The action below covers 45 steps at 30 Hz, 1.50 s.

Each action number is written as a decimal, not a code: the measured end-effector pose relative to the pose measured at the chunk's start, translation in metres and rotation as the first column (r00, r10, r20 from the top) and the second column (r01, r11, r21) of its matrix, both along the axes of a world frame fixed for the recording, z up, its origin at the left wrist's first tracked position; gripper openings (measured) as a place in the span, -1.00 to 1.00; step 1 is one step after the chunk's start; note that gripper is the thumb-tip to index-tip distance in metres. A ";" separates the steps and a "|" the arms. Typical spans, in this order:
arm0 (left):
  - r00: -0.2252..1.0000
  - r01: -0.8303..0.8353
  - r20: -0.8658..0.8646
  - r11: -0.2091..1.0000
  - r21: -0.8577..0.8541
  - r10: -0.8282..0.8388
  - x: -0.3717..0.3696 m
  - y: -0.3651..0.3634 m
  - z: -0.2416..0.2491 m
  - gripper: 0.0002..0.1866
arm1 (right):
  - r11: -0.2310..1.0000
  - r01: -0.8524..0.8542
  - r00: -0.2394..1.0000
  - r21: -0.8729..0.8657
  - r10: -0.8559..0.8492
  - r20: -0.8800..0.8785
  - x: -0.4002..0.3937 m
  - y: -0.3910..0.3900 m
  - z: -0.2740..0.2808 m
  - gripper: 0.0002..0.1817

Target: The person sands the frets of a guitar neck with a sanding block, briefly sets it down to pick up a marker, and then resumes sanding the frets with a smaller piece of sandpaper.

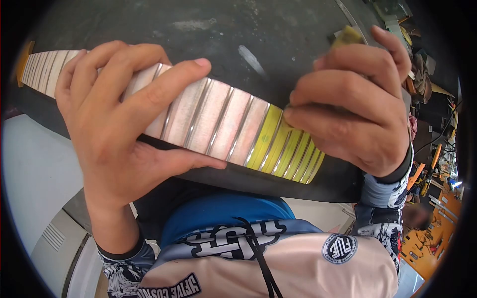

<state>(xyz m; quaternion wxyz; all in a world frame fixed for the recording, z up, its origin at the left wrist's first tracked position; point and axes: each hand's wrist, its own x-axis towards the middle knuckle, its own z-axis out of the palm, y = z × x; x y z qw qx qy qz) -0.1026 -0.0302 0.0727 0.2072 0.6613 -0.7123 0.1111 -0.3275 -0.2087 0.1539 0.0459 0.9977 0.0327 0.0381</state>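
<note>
A long fretted neck (213, 111) lies across the dark work surface, from upper left to lower right. Whitish tape covers most spaces between its metal frets, and yellow-green tape (273, 136) covers the frets' spaces at the right end. My left hand (119, 109) rests spread over the middle of the neck, with the thumb along the near edge. Over the yellow-green end, my right hand (353, 99) is curled with its fingertips close to the frets. A small yellowish piece (350, 36) shows behind its upper fingers; what the fingertips pinch is hidden.
The dark work surface (198, 25) has pale smears. An orange-brown block (23, 64) stands at the neck's far left end. Below the table edge is a blue seat (228, 208). Tools lie on an orange bench (422, 248) at the right.
</note>
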 end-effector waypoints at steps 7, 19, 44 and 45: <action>1.000 -0.012 -0.026 1.000 -0.017 0.011 0.002 0.005 0.000 -0.04 | 1.000 -0.015 1.000 0.014 0.015 0.027 0.003 0.007 -0.005 -0.68; 1.000 -0.001 0.002 1.000 -0.002 0.001 0.003 0.005 0.002 -0.03 | 1.000 -0.028 0.997 0.003 0.028 0.075 0.003 0.010 -0.008 -0.70; 1.000 0.000 0.002 1.000 0.001 0.000 0.003 0.006 0.005 -0.03 | 0.999 -0.037 0.998 0.028 0.036 0.045 0.008 0.004 -0.006 -0.66; 1.000 -0.002 0.001 1.000 0.002 0.002 0.003 0.007 0.004 -0.03 | 1.000 -0.025 0.999 0.013 0.025 0.042 0.010 0.003 -0.005 -0.66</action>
